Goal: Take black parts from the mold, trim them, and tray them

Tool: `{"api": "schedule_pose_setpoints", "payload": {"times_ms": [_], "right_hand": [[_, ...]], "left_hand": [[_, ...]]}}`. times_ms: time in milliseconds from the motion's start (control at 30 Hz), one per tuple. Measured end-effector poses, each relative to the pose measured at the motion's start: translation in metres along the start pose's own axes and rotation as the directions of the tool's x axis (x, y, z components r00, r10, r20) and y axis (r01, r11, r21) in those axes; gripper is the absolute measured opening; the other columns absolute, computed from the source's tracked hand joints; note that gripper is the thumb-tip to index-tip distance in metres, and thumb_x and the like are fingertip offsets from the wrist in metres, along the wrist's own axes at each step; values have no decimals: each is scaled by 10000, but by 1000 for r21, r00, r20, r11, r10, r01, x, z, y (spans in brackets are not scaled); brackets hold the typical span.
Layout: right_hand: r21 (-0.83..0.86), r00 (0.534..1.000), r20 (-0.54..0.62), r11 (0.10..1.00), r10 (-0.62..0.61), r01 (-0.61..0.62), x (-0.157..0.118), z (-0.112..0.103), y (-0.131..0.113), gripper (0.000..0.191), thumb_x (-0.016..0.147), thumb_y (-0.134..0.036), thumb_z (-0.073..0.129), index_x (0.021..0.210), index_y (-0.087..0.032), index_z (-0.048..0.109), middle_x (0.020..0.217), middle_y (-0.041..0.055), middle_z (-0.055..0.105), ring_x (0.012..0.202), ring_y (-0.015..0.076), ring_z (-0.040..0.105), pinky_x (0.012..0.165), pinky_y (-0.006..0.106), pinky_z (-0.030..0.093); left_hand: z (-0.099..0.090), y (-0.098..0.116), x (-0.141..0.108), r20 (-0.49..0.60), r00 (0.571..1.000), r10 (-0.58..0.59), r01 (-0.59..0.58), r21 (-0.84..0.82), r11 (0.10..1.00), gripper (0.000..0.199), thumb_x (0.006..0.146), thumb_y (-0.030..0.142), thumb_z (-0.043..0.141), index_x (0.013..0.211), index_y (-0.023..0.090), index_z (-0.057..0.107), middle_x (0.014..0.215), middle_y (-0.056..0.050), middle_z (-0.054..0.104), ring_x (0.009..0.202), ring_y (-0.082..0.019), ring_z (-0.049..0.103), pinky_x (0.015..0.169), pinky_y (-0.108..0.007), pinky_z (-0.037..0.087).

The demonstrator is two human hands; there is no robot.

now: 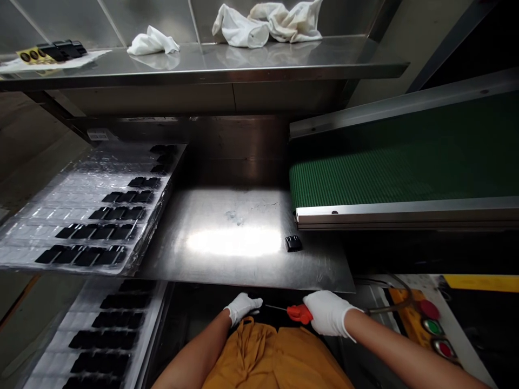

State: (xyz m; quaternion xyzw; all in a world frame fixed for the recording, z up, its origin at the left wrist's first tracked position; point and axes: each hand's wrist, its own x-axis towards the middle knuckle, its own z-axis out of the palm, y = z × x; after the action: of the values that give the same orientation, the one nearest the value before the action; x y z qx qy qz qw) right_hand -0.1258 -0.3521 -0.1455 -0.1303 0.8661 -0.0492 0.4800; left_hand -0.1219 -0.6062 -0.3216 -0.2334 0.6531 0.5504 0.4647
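My right hand (327, 313), in a white glove, is closed around a red air blow gun (299, 314). Its thin metal nozzle points left, towards my other hand. My left hand (244, 308), also gloved in white, is closed in front of my waist near the nozzle tip. Whatever its fingers hold is too dark to make out. Beyond both hands, a small black plastic part (293, 243) lies on the steel table (231, 270), near the corner of the conveyor.
A green conveyor belt (405, 156) rises at the right. On the left are a clear tray (52, 200) partly filled with black parts and a lower tray (109, 324). White cloths (243, 27) lie on the shelf (194, 67). A button box (433, 327) sits lower right.
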Motion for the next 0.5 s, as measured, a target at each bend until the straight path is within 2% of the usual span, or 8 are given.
{"api": "schedule_pose_setpoints", "payload": {"times_ms": [133, 267, 367, 500], "right_hand": [[11, 1000, -14, 1000, -5, 5, -1, -1, 1, 297, 673, -182, 594, 935, -142, 727, 940, 184, 736, 885, 377, 701, 652, 366, 473], [14, 1000, -13, 1000, -20, 20, 1, -4, 2, 276, 672, -178, 588, 909, -146, 727, 915, 172, 739, 859, 364, 705, 622, 351, 459], [10, 1000, 1, 1000, -26, 26, 1, -6, 2, 269, 658, -172, 597, 891, -142, 728, 903, 175, 739, 848, 376, 704, 608, 356, 456], [14, 1000, 12, 1000, -23, 23, 0, -4, 3, 297, 641, -170, 610, 914, -146, 725, 918, 168, 740, 866, 380, 701, 626, 358, 462]], "left_hand": [[-2, 5, 1, 8, 996, -86, 86, 14, 996, 480, 605, 569, 810, 631, 123, 634, 609, -33, 630, 576, -128, 585, 631, -270, 518], [-3, 11, -2, -17, 993, -116, 117, 68, 991, 532, 653, 652, 731, 601, 138, 608, 570, -23, 603, 537, -128, 570, 542, -252, 481], [-3, 15, -2, -32, 992, -120, 123, 159, 980, 489, 695, 616, 714, 618, 140, 630, 548, -5, 590, 494, -110, 532, 509, -236, 446], [-5, 20, 2, -27, 991, -132, 133, 345, 929, 330, 646, 400, 805, 551, 133, 637, 470, -2, 553, 442, -119, 487, 462, -251, 382]]}}
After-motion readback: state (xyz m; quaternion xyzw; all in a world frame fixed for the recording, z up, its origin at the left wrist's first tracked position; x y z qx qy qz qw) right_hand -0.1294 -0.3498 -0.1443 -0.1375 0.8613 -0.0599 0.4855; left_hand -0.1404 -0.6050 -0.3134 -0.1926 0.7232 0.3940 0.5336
